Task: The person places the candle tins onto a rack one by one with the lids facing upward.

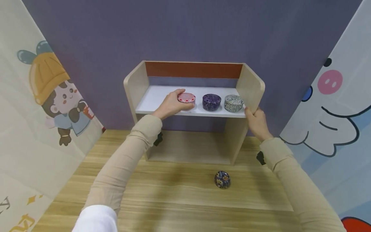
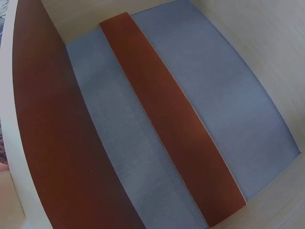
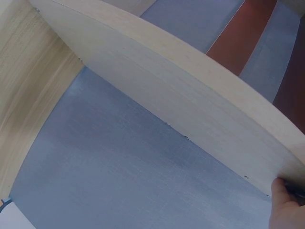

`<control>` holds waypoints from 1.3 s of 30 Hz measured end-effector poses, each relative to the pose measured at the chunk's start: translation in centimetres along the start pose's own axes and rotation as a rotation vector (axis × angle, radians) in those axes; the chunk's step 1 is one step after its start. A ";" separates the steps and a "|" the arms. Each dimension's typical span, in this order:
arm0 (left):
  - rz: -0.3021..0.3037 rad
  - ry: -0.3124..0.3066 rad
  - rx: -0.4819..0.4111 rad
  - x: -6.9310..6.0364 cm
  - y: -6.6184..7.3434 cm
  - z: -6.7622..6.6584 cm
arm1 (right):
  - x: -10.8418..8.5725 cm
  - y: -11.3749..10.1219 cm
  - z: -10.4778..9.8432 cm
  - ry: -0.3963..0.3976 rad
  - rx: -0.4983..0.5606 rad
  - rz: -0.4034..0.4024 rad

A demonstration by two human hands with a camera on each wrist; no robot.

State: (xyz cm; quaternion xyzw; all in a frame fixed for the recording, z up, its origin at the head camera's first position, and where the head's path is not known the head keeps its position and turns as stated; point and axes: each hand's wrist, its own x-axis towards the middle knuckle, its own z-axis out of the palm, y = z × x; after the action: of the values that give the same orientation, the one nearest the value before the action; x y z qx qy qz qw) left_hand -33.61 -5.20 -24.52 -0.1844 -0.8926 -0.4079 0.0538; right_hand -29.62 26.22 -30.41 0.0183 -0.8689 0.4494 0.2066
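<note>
My left hand (image 1: 171, 104) is over the white upper shelf and holds a small round red-and-pink tin (image 1: 186, 97) between thumb and fingers. To its right stand a dark purple patterned tin (image 1: 211, 102) and a grey-green patterned tin (image 1: 233, 103), near the shelf's front edge. My right hand (image 1: 257, 124) grips the front edge of the wooden rack's right side panel (image 1: 251, 88), beside the grey-green tin. In the right wrist view, part of that right hand (image 3: 287, 212) appears at the lower right corner against the panel. The left wrist view looks mostly into the lower compartment.
A dark blue flower-patterned tin (image 1: 222, 179) lies on the wood-grain table (image 1: 185, 196) in front of the rack. The upper shelf (image 1: 153, 96) has raised side panels and a brown back strip (image 1: 194, 70). Below it is an open compartment (image 1: 188, 146). A purple-grey wall stands behind.
</note>
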 end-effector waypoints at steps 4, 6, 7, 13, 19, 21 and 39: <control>-0.004 0.004 -0.032 0.0 0.0 0.0 | 0.0 0.1 0.0 0.004 -0.003 -0.002; -0.010 0.010 -0.047 -0.1 -0.1 0.0 | 0.0 0.1 0.1 0.001 -0.002 0.000; -0.012 0.011 -0.056 -0.1 -0.1 0.0 | 0.0 0.1 0.1 -0.001 -0.001 0.001; 0.008 0.023 -0.140 0.0 -0.2 0.1 | -0.1 0.0 0.1 -0.005 0.001 0.004; 0.067 0.084 -0.251 -0.3 -0.2 0.0 | -0.3 -0.2 0.2 -0.014 0.001 0.017; 0.080 0.120 -0.253 -0.3 -0.1 -0.2 | -0.3 -0.2 0.2 -0.016 -0.002 0.015; 0.481 0.310 0.053 -3.4 4.1 -1.9 | 0.0 -0.1 0.0 -0.003 -0.002 0.014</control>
State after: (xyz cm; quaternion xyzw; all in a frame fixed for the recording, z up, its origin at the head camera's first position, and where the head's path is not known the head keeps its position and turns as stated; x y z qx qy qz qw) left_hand -29.05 -5.08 -21.19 -0.3249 -0.8146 -0.3831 0.2899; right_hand -29.58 26.17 -30.29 0.0125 -0.8696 0.4502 0.2022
